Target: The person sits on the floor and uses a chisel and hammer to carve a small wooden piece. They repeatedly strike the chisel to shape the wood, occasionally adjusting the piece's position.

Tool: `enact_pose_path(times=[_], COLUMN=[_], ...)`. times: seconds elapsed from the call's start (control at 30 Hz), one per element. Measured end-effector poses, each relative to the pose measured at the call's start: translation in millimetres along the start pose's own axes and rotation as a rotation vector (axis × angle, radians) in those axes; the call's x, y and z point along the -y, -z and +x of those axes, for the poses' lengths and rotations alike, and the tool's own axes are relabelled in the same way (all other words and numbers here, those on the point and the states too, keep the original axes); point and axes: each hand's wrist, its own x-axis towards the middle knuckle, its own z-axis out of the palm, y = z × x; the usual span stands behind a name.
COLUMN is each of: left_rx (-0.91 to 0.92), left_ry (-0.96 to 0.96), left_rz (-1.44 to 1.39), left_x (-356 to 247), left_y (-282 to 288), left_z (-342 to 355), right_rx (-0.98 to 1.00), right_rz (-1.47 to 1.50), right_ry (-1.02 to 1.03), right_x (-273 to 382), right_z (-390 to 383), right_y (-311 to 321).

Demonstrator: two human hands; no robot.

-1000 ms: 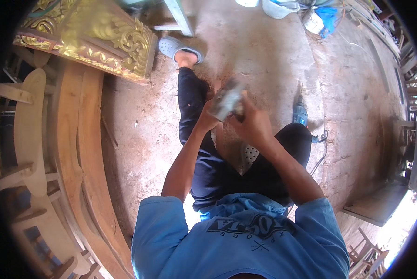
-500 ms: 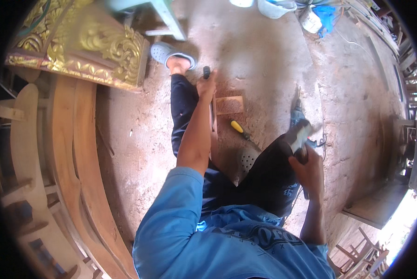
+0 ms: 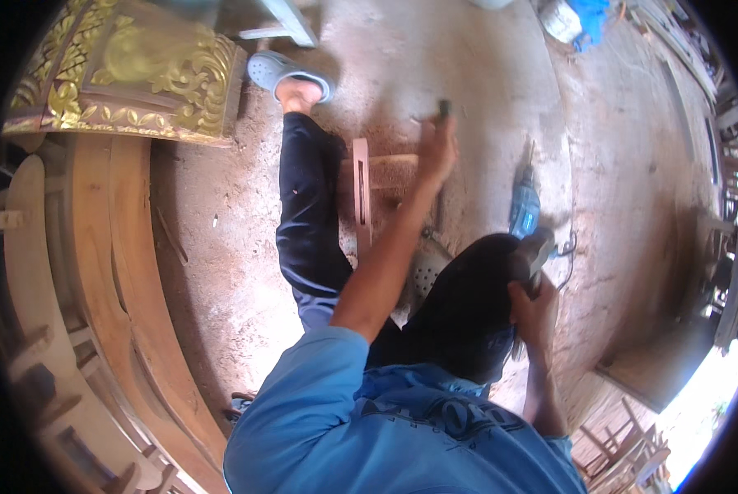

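Observation:
My left hand (image 3: 441, 152) is raised over the floor, closed around a black-handled chisel (image 3: 446, 108); only the handle's end shows and its blade is hidden. A pale wooden piece with a long slot (image 3: 361, 193) stands to its left, beside my left leg. Behind that piece lies a wooden block (image 3: 395, 170). At my right knee, my right hand (image 3: 535, 313) grips a hammer (image 3: 534, 251), its grey head up. My left forearm hides part of the floor between my legs, where a thin dark tool partly shows.
A blue power drill (image 3: 525, 206) lies on the floor beyond the hammer, its cable close by. Gold-carved furniture (image 3: 159, 74) and long wooden planks (image 3: 134, 247) line the left side. A white container (image 3: 560, 23) stands far off, and wooden frames (image 3: 624, 453) lie at lower right.
My left hand has moved right with the chisel, away from the slotted piece, which is now uncovered. The hammer has dropped slightly nearer my knee. The yellow-handled tool is now hidden behind my forearm.

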Motion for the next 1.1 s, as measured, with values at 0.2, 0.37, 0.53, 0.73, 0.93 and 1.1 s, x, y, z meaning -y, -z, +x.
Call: enact_pose_path(times=[0.2, 0.37, 0.53, 0.73, 0.93, 1.1], left_rx=[-0.318, -0.256, -0.38, -0.429, -0.202, -0.154], left_ry=[0.342, 0.202, 0.61, 0.314, -0.142, -0.145], left_rz=[0.281, 0.462, 0.94, 0.771, 0.197, -0.014], left_x=[167, 165, 140, 113, -48, -124], left_y=[-29, 14, 85, 62, 84, 134], left_z=[13, -63, -120, -100, -62, 18], right_rx=[-0.086, -0.089, -0.062, -0.07, -0.132, -0.149], right_rz=[-0.12, -0.046, -0.051, -0.181, -0.17, -0.158], right_ry=[0.111, -0.002, 0.03, 0.149, 0.029, 0.151], right_x=[-12, -8, 2, -6, -4, 5], right_z=[-4, -3, -2, -6, -12, -14], right_y=[-5, -4, -7, -12, -12, -18])
